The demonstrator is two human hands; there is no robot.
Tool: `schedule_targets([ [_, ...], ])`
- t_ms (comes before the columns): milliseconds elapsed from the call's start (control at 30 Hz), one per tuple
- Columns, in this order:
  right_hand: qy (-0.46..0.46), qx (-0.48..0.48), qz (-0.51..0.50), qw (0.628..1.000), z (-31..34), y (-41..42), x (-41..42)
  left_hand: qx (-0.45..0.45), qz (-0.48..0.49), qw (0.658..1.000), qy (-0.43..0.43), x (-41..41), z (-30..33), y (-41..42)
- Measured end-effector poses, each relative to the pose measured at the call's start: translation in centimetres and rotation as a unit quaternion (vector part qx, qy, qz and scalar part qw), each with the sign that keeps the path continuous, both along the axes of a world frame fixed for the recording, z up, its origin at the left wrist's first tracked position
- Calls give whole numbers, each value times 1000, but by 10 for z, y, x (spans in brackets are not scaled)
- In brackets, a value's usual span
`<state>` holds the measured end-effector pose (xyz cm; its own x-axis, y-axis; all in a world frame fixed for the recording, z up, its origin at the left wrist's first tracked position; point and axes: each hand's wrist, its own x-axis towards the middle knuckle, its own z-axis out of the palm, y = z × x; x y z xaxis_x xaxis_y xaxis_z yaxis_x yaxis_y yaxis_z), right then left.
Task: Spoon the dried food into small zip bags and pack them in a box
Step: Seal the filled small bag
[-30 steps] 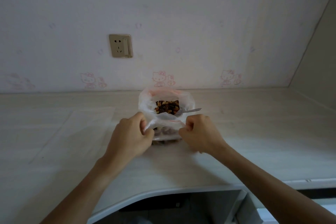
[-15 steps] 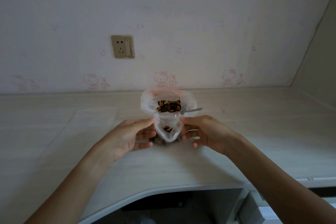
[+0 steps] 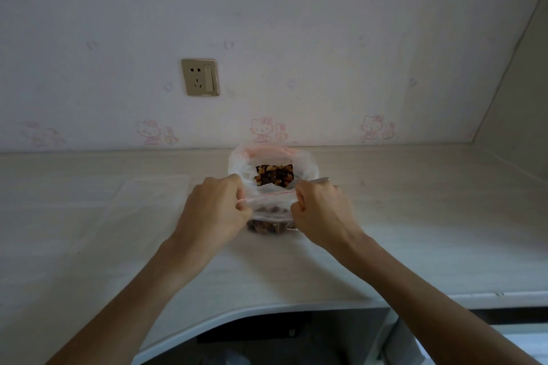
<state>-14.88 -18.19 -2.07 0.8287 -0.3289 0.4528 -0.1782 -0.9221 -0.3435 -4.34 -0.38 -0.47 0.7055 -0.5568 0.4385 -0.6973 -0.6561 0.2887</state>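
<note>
Your left hand (image 3: 215,210) pinched the left end of the small zip bag (image 3: 268,207) and your right hand (image 3: 321,210) its right end, fingers curled tight on the red-lined top. The bag, clear and part-filled with dark dried pieces, was held near the middle of the surface (image 3: 415,231), just before the large open bag (image 3: 274,167) holding the spoon (image 3: 320,180). Filling looked done, sealing in hand; no box was in view, so packing remained.
</note>
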Motion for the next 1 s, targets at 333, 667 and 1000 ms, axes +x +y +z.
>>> schedule_targets([
  [333,90,564,45,820,11,-28,-16,-71,-17,883,463,22,4,6],
  [667,62,678,116,723,10,-31,-14,-218,-139,708,657,23,-3,4],
  [1000,-19,72,39,996,19,-6,-10,-120,-27,986,109,15,8,-1],
])
